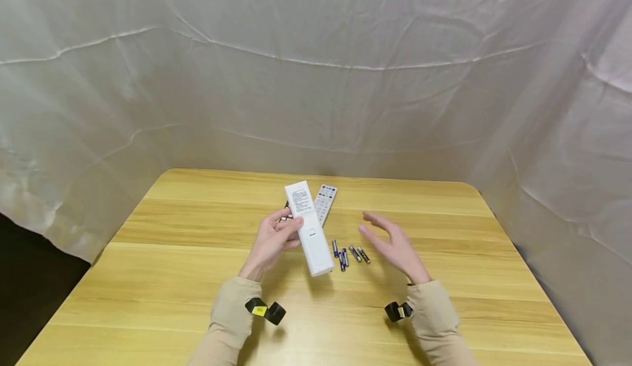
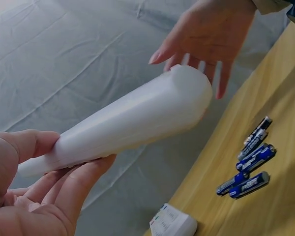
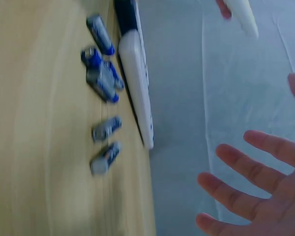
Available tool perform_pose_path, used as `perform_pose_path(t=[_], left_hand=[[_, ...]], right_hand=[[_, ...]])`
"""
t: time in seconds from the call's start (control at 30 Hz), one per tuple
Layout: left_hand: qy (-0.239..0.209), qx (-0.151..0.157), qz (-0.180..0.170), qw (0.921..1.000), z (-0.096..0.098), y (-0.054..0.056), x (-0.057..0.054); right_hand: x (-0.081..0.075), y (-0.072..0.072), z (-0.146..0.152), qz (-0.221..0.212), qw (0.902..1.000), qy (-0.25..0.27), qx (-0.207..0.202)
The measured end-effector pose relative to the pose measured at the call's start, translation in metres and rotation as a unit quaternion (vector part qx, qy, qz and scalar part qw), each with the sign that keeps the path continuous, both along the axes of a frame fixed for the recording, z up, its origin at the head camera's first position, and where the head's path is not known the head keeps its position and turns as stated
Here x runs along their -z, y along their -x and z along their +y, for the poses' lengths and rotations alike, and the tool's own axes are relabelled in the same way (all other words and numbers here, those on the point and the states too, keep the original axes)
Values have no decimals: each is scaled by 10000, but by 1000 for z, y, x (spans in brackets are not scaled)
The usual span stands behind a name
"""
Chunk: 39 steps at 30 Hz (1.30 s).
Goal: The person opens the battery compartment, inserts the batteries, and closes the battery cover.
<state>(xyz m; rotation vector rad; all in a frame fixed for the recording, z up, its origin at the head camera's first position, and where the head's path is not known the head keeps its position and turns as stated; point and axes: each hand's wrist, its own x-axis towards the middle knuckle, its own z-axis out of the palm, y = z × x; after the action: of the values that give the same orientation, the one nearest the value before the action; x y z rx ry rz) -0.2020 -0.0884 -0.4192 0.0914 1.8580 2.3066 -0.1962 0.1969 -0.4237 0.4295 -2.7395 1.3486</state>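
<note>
My left hand holds a white remote control above the table, thumb on one side and fingers beneath. Its back faces the head camera, with printed text at the far end and a closed cover below. My right hand hovers to the right with its fingers spread, touching nothing. Between the hands, several small batteries lie loose on the table: blue ones and two darker ones. Behind the held remote lies a second white remote with its buttons up.
A dark remote lies by the second white one, mostly hidden in the head view. The wooden table ends at a pale cloth curtain at the back and sides. Each wrist carries a small black camera.
</note>
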Motion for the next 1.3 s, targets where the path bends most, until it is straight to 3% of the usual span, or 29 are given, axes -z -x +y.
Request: perform_pose_path(t=[0.27,0.7,1.3], left_hand=[[-89,-45,142,9998,5,0,2],[27,-118,91,9999,6,2,7],[-21,-20,174,9998,9,1,8]], right_hand=[[-6,-9,-24,694,9976,-4,-78],[-7,-20,-55,1955,9794,-104,-493],[-1,-32,-84,2292,9704,-663,-383]])
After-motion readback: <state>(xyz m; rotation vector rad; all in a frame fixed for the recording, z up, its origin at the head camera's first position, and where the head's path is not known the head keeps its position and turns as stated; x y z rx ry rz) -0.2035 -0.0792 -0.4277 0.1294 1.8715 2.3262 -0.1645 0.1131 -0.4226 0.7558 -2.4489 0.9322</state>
